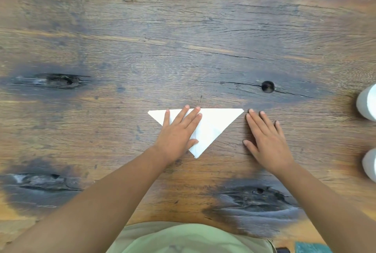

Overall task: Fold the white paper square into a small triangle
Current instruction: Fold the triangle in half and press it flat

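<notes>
A green cloth lap [183, 238] sits nearest. Past it, on the dark knotted wooden table [183, 39], the left hand [177, 132] lies flat, fingers spread, pressing the white folded paper triangle [211, 124]. The right hand [266, 140] rests flat on bare wood just beside it, gripping nothing.

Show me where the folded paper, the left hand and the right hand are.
folded paper [213, 124], head view, bare middle.
left hand [177, 132], head view, back of hand.
right hand [266, 140], head view, back of hand.
</notes>
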A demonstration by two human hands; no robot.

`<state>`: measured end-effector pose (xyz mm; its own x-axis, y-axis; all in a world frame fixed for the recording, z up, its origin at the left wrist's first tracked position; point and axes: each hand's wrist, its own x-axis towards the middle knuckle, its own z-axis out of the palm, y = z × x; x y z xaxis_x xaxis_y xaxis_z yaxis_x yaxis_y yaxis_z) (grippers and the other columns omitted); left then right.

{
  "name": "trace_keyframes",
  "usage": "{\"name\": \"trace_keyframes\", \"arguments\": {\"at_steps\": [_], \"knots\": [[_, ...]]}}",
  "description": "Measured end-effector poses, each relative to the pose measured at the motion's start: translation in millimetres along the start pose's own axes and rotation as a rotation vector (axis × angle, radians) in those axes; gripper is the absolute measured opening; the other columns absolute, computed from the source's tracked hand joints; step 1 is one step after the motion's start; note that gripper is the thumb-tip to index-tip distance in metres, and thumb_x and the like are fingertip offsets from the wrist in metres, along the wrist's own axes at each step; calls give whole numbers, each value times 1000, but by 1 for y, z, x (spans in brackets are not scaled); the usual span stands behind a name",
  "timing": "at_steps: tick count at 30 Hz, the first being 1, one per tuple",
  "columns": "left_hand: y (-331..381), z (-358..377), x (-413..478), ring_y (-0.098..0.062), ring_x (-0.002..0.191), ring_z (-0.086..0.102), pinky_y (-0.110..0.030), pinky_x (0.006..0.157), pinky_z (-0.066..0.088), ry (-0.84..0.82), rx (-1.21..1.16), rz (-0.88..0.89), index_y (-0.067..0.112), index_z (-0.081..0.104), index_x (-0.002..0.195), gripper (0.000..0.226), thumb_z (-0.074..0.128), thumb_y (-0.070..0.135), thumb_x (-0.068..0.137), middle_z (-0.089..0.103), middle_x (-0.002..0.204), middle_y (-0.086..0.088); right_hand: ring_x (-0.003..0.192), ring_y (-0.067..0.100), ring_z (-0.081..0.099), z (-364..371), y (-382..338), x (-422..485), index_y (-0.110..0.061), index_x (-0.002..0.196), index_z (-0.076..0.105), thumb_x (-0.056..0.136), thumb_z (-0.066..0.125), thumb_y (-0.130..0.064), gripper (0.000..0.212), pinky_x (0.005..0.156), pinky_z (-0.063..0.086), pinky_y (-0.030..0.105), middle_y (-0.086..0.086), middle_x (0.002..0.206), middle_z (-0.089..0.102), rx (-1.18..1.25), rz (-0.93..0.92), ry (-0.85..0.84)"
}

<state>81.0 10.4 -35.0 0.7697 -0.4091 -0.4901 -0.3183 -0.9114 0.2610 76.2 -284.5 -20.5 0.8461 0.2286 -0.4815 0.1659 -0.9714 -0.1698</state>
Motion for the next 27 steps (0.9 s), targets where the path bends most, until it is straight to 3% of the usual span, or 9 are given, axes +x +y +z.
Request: {"name": "trace_keyframes", "arguments": {"at_steps": [8, 11, 19, 22, 27], "knots": [[0, 2, -1, -18, 152, -12, -63, 119, 6, 32, -8, 5, 25, 1, 157, 79, 46, 51, 98, -11, 166, 11, 152, 21, 12, -6, -19, 5, -17, 154, 24, 97, 49, -35, 65, 121, 15, 55, -2, 164, 18, 31, 59, 60], [0, 3, -7, -18, 153, -9, -63, 118, 10, 82, -10, 3, 22, 2, 158, 81, 47, 50, 97, -9, 166, 7, 151, 25, 19, -9, -44, 12, -12, 152, 29, 95, 52, -29, 63, 121, 15, 53, 4, 162, 25, 75, -18, 127], [-1, 12, -16, -17, 152, -11, -60, 120, 6, 64, 3, -67, 18, -2, 157, 81, 38, 56, 97, -10, 166, 4, 153, 21, 0, -1, -117, 42, -14, 157, 10, 95, 55, -38, 80, 124, 5, 44, 0, 166, 4, 58, -326, -1], [3, 11, -13, -18, 152, -10, -60, 120, 4, 55, 1, -85, 18, -3, 157, 79, 35, 55, 98, -7, 167, 2, 153, 18, -5, 3, -121, 47, -16, 157, 2, 96, 53, -37, 83, 124, 1, 40, -3, 166, -2, 32, -350, -19], [-2, 10, -16, -20, 153, -8, -62, 119, 6, 54, 33, -59, 18, 1, 157, 80, 36, 57, 97, -6, 167, 0, 153, 16, -4, 4, -116, 48, -16, 157, 5, 96, 54, -37, 81, 123, -6, 35, -2, 166, -1, 25, -362, -20]]}}
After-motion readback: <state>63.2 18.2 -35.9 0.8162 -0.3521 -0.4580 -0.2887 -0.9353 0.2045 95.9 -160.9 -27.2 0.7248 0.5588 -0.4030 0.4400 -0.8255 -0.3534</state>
